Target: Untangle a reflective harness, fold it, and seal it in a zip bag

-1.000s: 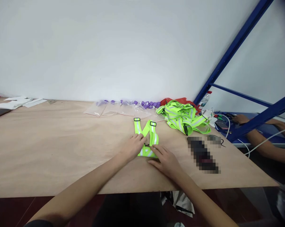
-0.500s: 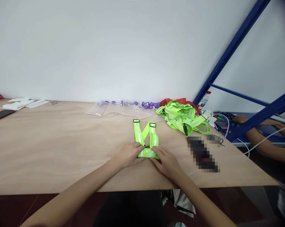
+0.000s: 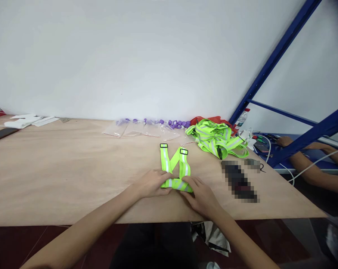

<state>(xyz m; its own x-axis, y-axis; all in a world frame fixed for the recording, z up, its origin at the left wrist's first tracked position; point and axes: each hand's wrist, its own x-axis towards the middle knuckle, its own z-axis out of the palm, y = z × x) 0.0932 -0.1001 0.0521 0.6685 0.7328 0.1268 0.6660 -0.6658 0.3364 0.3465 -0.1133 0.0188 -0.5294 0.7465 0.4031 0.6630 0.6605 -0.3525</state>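
Note:
A neon yellow-green reflective vest (image 3: 185, 167) made of straps with silver stripes lies near the table's front edge. Its two upper straps, each with a black buckle, point away from me, and the near end is folded into a thick band. My left hand (image 3: 152, 184) grips the left end of that band, fingers on top and thumb at the near side. At the right end, my right hand (image 3: 200, 193) pinches the band the same way. The underside of the fold is hidden.
More reflective vests (image 3: 210, 136) lie heaped at back right beside red fabric (image 3: 213, 120). Clear plastic bags (image 3: 132, 130) and small purple items (image 3: 179, 124) line the wall. A bottle (image 3: 242, 118) stands by the blue frame (image 3: 269, 61). Another person's arms (image 3: 309, 168) show at right.
The near end of the vest has been rolled or folded further into a thicker band, tilting slightly. Both hands stay on it with small shifts.

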